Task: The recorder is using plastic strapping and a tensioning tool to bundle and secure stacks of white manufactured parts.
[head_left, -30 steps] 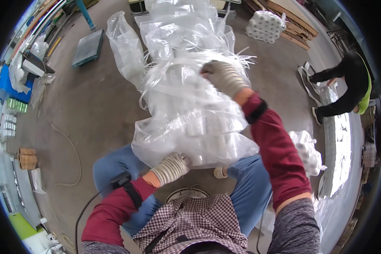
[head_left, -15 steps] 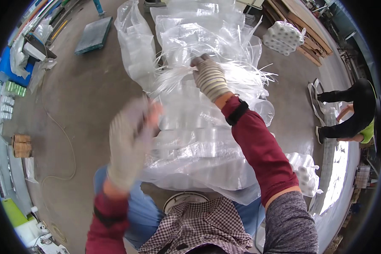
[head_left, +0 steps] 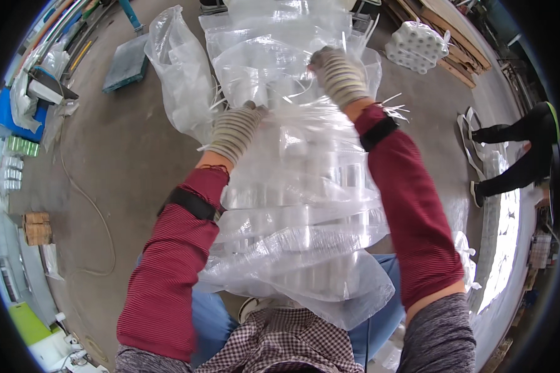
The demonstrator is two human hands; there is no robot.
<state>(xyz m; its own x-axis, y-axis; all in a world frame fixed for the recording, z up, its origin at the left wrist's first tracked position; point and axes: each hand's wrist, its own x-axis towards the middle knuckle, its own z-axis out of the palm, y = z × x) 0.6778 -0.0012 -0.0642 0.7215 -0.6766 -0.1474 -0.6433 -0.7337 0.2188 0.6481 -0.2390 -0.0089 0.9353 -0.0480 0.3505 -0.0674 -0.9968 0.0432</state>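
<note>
In front of me lies a large bundle of clear cylindrical pieces under clear plastic film (head_left: 292, 217), reaching from my knees to the far side. My left hand (head_left: 235, 130), in a striped work glove, is closed on the film at the bundle's left. Farther off and to the right, my gloved right hand (head_left: 342, 78) has curled fingers gripping the film too; its fingertips are partly hidden. The film is drawn tight between both hands. Loose ends of white strapping (head_left: 395, 107) stick out beside my right wrist. A crumpled clear plastic bag (head_left: 177, 74) stands at the far left.
A grey platform (head_left: 126, 63) stands on the floor at the far left. A wrapped pack of rolls (head_left: 415, 46) sits beside wooden boards (head_left: 457, 37) at the far right. Another person (head_left: 519, 149) is at the right. A hose (head_left: 93, 202) runs along the left floor.
My left hand has moved from the near left, where it was blurred with something orange, onto the film. My right hand has shifted farther off and right. Film now covers most of the white strapping.
</note>
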